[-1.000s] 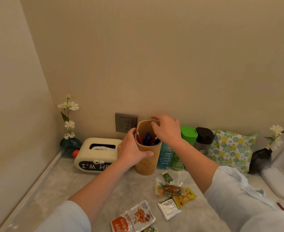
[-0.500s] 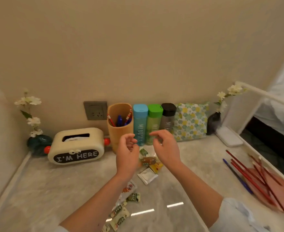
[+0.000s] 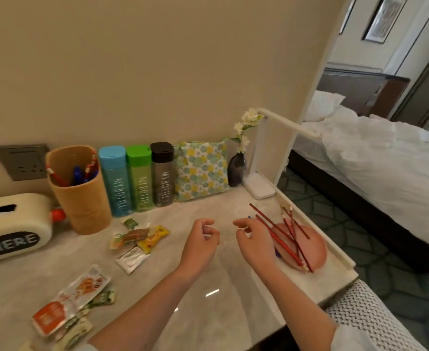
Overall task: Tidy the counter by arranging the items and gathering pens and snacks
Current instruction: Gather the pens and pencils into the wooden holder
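**Empty hands hover, loose pencils within reach**

Both hands hang above the desk [image 3: 223, 274], and we read neither as holding anything. The left hand [image 3: 200, 239] has its fingers loosely curled toward the palm. The right hand [image 3: 255, 243] has its fingers bent and apart, thumb and forefinger pointing left.

Just beyond the right hand, the red pencils [image 3: 279, 220] lie criss-crossed over a pink plate [image 3: 314, 247] at the desk's right edge. A blue pen [image 3: 250, 217] pokes out behind the knuckles. That's the stray lot.

The tan pen holder [image 3: 82, 198] stands well apart at the back wall, just beside three "MY BOTTLE" bottles [image 3: 140, 178]. It has pens and pencils standing in it, so we judge it's home for the strays.

Snack packets [image 3: 138, 236] lie scattered in front of the holder, and more snack packets [image 3: 71, 300] lie near the front-left edge.

Our call: the right hand sits nearest the pencils, so gathering them looks next, with the snacks after.
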Demonstrator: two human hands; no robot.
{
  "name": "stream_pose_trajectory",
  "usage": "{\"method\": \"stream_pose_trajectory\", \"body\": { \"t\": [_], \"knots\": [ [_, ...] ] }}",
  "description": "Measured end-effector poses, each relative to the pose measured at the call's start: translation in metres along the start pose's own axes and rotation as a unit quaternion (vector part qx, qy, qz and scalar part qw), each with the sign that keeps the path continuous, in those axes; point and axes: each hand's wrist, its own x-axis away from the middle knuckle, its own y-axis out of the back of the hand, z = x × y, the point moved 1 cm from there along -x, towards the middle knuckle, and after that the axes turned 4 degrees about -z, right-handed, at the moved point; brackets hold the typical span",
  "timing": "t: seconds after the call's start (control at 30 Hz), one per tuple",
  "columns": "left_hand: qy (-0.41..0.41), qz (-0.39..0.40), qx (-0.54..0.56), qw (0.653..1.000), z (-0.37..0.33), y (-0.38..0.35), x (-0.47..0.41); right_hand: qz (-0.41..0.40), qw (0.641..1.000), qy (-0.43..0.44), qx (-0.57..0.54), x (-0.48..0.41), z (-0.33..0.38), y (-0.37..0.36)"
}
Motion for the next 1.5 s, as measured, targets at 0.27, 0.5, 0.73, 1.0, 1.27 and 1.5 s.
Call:
{"method": "stream_pose_trajectory", "body": {
  "t": [0.27,0.5,0.73,1.0,1.27,1.5],
  "knots": [
    [0.062,0.035,-0.068,0.995,0.012,-0.141,-0.007,-0.063,0.985,0.009,0.163,-0.048,-0.099,0.087],
    [-0.018,-0.012,-0.211,0.977,0.019,-0.196,-0.007,0.083,0.966,0.055,0.239,-0.066,-0.164,0.1],
    [0.036,-0.001,-0.372,0.927,0.024,-0.204,-0.019,0.108,0.956,0.081,0.262,-0.064,-0.164,0.077],
    [0.043,-0.065,-0.349,0.934,0.037,-0.122,-0.022,0.135,0.949,0.14,0.25,-0.051,-0.113,0.016],
    [0.06,-0.14,-0.291,0.945,0.049,-0.017,-0.004,0.211,0.935,0.191,0.212,-0.019,-0.043,-0.052],
    [0.015,-0.195,-0.215,0.957,0.048,0.038,0.007,0.185,0.95,0.216,0.128,0.013,-0.002,-0.084]
  ]
}}
